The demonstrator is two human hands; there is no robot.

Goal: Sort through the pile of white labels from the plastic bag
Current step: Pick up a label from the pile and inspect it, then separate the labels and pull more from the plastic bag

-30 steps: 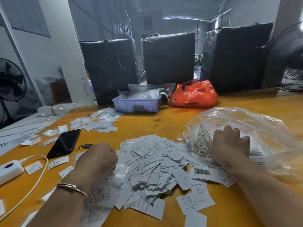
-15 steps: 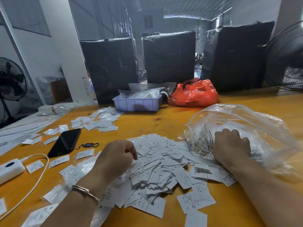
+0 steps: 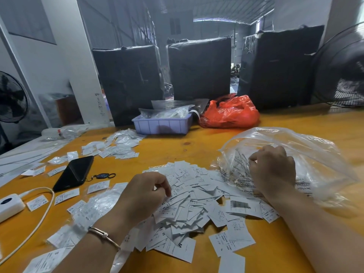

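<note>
Two hands are working at the pile of white labels point(image 3: 195, 201). The left hand point(image 3: 144, 196) has its fingers curled down into the near-left edge of the pile, fingertips on the slips marked XL and S; whether it has one pinched I cannot tell. The right hand point(image 3: 273, 172) is bunched on the mouth of the clear plastic bag point(image 3: 307, 154), which lies just right of the pile, gripping the film.

A second ago the left hand was a closed fist on the crinkled plastic sleeves point(image 3: 92, 211) left of the pile; since then it has come across onto the labels themselves. The right hand has hardly shifted on the bag. To my eye the picking-through is only beginning: the heap looks unsorted, sizes mixed.

Counting outward from the pile: the labels are too many to count, dozens at least, with more stray slips scattered to its left. One black phone point(image 3: 73, 173) lies left of the pile with one small key fob point(image 3: 101, 175) beside it. One white charger block point(image 3: 8, 206) and its cable sit farther left. Beyond the pile stand one lavender plastic tray point(image 3: 161, 126), one orange bag point(image 3: 230, 113) and three black wrapped bales point(image 3: 199, 67). Two fans point(image 3: 342, 69) flank the orange tabletop point(image 3: 167, 152).
</note>
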